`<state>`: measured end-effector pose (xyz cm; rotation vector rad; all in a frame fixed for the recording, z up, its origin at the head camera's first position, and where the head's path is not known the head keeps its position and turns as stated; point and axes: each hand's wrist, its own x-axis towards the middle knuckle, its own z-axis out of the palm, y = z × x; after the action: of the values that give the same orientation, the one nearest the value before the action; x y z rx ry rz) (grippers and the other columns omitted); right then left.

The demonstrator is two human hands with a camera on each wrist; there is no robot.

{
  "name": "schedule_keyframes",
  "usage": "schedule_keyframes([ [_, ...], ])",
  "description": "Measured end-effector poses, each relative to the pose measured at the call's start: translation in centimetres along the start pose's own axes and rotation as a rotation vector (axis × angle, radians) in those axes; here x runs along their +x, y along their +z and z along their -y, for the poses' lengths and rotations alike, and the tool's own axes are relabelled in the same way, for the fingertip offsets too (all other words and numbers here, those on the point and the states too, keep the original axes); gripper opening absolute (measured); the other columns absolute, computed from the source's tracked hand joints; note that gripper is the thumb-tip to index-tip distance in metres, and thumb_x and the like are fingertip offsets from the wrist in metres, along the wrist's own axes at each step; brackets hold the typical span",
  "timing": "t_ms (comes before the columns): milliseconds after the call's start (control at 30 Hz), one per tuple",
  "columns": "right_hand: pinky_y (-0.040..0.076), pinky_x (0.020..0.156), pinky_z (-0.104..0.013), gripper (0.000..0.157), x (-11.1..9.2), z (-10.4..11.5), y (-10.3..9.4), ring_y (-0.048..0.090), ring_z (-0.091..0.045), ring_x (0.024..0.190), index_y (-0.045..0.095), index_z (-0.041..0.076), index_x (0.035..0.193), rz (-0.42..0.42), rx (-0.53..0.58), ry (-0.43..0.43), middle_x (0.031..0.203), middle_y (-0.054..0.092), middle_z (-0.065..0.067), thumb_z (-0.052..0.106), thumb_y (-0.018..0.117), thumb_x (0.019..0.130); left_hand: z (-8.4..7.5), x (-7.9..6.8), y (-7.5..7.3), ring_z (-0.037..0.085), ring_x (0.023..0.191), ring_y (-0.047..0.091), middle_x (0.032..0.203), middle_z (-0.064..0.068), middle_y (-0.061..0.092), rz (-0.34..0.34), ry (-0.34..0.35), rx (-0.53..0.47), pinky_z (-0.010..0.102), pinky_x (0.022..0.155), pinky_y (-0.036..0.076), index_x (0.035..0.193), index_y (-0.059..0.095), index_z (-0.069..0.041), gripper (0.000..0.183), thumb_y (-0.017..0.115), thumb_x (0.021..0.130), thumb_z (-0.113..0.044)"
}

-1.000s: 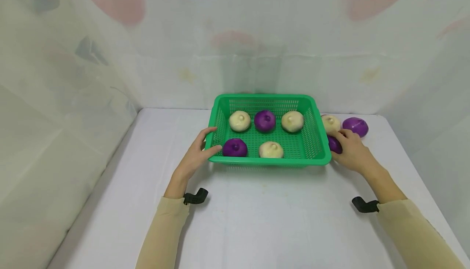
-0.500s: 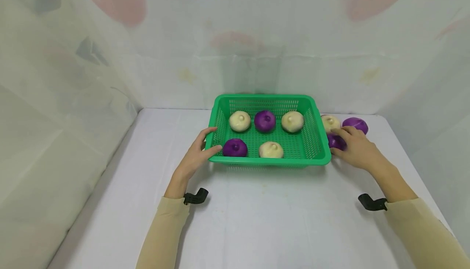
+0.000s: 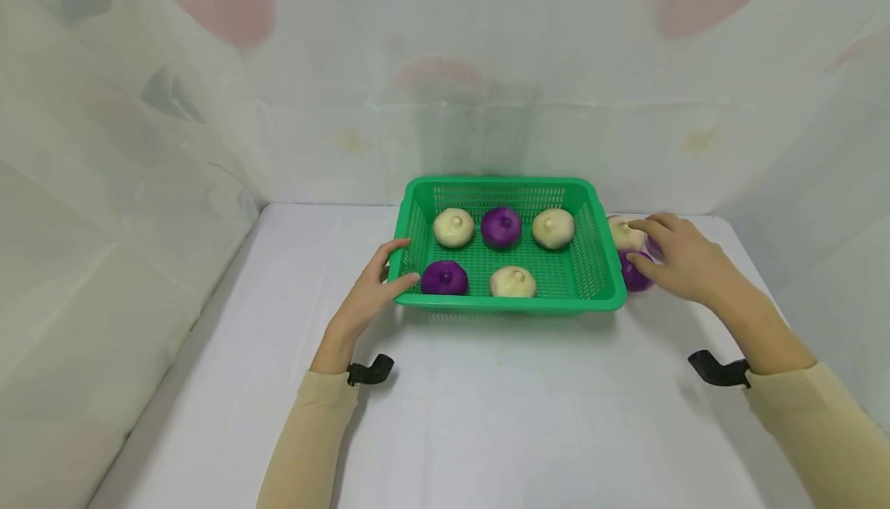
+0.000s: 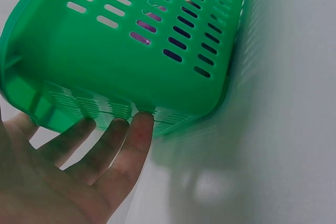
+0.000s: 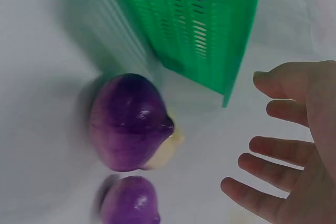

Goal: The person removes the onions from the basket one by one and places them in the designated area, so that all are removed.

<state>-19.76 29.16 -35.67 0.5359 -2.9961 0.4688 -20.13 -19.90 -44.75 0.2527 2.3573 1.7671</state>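
Observation:
A green plastic basket [image 3: 501,303] stands in the middle of the table. Its left end is held by my left hand [image 3: 367,293], thumb over the rim and fingers against the outer wall [image 4: 126,156]. Beside the basket's right end, my right hand [image 3: 688,262] hovers with fingers spread, gripping nothing. Just left of its thumb sits a purple onion [image 3: 634,271], also seen in the right wrist view [image 5: 128,124]. A pale onion [image 3: 624,232] lies behind that one. Another purple onion [image 5: 131,203] is mostly hidden by the hand in the head view.
Inside the basket are several onions: pale ones [image 3: 453,228] and purple ones [image 3: 501,228], set apart in two rows. A white cloth covers the table [image 3: 501,416]. Patterned sheets hang behind [image 3: 487,130] and at both sides.
The right hand has let go of the purple onion beside the basket and moved up and right, over the rear purple onion. The left hand and the basket have stayed put.

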Motion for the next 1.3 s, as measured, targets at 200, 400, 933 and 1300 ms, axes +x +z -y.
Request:
schedule_keyframes([
  [200,0.043,0.087,-0.076,0.048,0.2,1.3,-0.9,0.044,-0.047,0.13,0.056,0.003,0.139,-0.003,0.008,-0.021,0.138,0.05,-0.023,0.028,0.066,0.098,-0.1,0.0,0.0,0.044,0.151,0.014,0.167,-0.008,0.017,-0.005,-0.002,0.001,0.072,0.112,0.02,0.154,0.036,-0.037,0.065,0.069,0.098,-0.035],
  [400,0.043,0.089,-0.074,0.048,0.7,2.8,-1.5,0.043,-0.046,0.132,0.055,0.005,0.141,-0.001,0.021,-0.031,0.141,0.05,-0.022,0.026,0.065,0.099,0.1,0.0,-0.1,0.045,0.151,0.015,0.165,-0.009,0.019,-0.019,0.004,0.017,0.073,0.111,0.021,0.153,0.038,-0.038,0.064,0.069,0.098,-0.037],
  [933,0.04,0.101,-0.068,0.047,2.4,6.1,-2.3,0.041,-0.045,0.135,0.056,0.003,0.14,-0.022,0.062,-0.099,0.143,0.048,-0.022,0.021,0.066,0.098,0.2,0.1,0.0,0.046,0.151,0.015,0.165,-0.009,0.02,-0.017,0.007,0.02,0.074,0.11,0.022,0.155,0.036,-0.034,0.067,0.07,0.097,-0.038],
  [1300,0.045,0.101,-0.06,0.044,3.7,7.6,-1.0,0.049,-0.04,0.129,0.061,0.004,0.135,-0.045,0.03,-0.219,0.135,0.055,-0.019,0.018,0.072,0.094,0.1,0.1,0.0,0.046,0.151,0.014,0.166,-0.009,0.019,-0.013,0.005,0.009,0.074,0.111,0.02,0.154,0.037,-0.037,0.067,0.071,0.096,-0.041],
])
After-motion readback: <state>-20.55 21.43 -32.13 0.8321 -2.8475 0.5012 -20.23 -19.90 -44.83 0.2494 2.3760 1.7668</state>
